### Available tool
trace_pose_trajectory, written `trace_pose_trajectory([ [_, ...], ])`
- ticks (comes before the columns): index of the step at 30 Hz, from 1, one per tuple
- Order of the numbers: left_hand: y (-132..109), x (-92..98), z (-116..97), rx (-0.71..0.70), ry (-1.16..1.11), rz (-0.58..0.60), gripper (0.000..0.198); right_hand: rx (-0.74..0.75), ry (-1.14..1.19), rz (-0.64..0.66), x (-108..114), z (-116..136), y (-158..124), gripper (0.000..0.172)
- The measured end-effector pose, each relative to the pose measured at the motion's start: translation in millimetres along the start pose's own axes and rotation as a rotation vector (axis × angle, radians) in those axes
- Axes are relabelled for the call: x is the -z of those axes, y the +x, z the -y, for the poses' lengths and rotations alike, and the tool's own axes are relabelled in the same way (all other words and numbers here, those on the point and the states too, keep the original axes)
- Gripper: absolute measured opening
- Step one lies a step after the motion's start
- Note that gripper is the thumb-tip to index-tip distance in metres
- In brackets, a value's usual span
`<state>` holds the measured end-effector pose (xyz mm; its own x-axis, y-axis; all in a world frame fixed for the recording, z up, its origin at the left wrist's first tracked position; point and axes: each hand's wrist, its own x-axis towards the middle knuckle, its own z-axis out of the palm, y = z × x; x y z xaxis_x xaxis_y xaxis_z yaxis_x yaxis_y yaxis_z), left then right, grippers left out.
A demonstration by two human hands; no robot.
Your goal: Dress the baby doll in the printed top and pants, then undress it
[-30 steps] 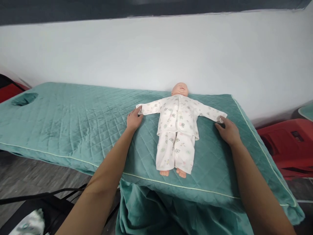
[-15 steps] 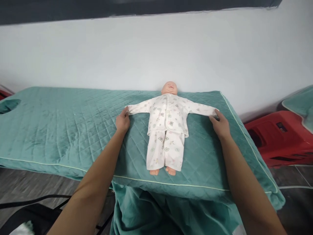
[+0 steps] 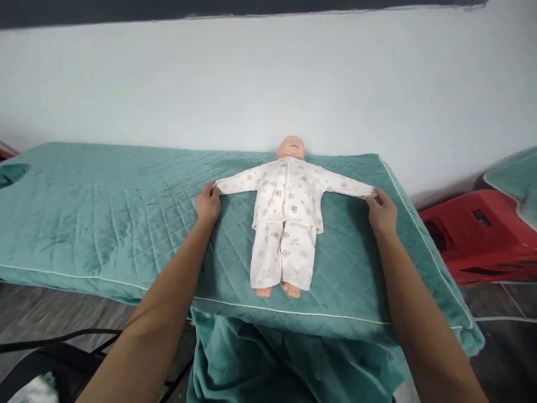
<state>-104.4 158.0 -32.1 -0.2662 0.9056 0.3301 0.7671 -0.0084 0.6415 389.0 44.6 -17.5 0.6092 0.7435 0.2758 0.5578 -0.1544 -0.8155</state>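
Observation:
A baby doll [image 3: 287,207] in white printed pyjamas lies on its back on a teal quilted massage bed [image 3: 104,212], head toward the wall, arms stretched out sideways. My left hand [image 3: 208,202] is closed on the cuff of the doll's sleeve on the left side. My right hand [image 3: 381,212] is closed on the cuff of the sleeve on the right side. Both sleeves are pulled out straight. The doll's bare feet point toward me, near the bed's front edge.
A white wall runs behind the bed. A red object [image 3: 482,235] stands on the floor at the right, with another teal-covered bed [image 3: 516,179] beyond it. A black frame [image 3: 50,364] with a white cloth is at the lower left. The bed has a face hole [image 3: 10,173] at far left.
The view has shifted so the doll sits more to the left. Both hands stay at the sleeve cuffs; the sleeves are now stretched a little straighter.

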Motion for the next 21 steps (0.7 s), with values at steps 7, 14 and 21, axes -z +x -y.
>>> trace_pose_trajectory([
  [7, 0, 1.3, 1, 0.024, -0.058, -0.080, 0.041, 0.013, 0.033, 0.026, 0, -7, 1, 0.054],
  [14, 2, 3.5, -3, 0.050, -0.005, -0.100, 0.033, 0.174, -0.109, -0.039, 2, 11, -21, 0.053],
  [21, -68, 34.1, -39, -0.021, -0.083, -0.146, 0.024, 0.552, 0.061, 0.139, 5, 62, -127, 0.033],
])
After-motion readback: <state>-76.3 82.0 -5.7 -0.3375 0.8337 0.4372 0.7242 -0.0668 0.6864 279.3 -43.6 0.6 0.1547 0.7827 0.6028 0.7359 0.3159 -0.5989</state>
